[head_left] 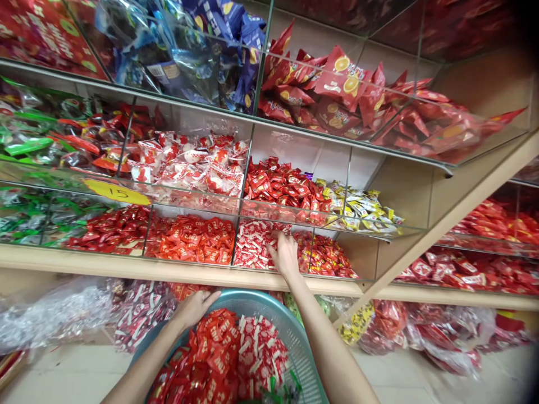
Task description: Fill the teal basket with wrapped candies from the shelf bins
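Observation:
My left hand is at the far left rim of a teal plastic basket, closed over its edge. Inside the basket lie red-wrapped candies, red-and-white wrapped candies and a few green-wrapped pieces. My right hand reaches past the basket into a low shelf compartment of red-and-white candies. Its thumb stands apart from the bent fingers, which touch the candies there. The fingertips are partly hidden, and no candy shows in the hand.
Clear dividers and front panels split the shelves into candy compartments. A yellow tag marked 15 hangs at left. The wooden shelf edge runs just beyond the basket. Bagged candies lie on the floor below; a slanting wooden post stands right.

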### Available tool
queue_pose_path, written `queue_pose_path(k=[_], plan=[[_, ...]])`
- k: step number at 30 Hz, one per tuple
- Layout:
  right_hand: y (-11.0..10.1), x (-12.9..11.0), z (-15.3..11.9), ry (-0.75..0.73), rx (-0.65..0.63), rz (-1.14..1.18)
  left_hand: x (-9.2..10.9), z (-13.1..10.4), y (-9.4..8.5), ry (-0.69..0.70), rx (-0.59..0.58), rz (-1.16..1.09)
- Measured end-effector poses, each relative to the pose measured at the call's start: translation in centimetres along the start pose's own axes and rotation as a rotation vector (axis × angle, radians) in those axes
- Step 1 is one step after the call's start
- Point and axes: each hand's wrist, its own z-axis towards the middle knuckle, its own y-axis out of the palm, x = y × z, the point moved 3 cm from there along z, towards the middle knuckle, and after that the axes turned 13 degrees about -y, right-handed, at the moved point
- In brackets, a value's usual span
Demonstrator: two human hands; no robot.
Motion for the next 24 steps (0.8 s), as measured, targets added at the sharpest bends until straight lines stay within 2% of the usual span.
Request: queue_pose_path(k=[5, 18, 24], plan=[[0.3, 0.3, -0.1, 0.019, 0.000, 0.017, 0.0, -0.3, 0.1, 0.003, -0.009, -0.027], [-0.5, 0.0, -0.1, 0.093, 0.095, 0.136, 1.0, -0.5, 0.8, 0.045, -0.047, -0.015], [-2.7, -0.3, -2.1, 0.029, 0.142, 0.283, 0.4, -0.3, 0.5, 0.021, -0.054, -0.050]])
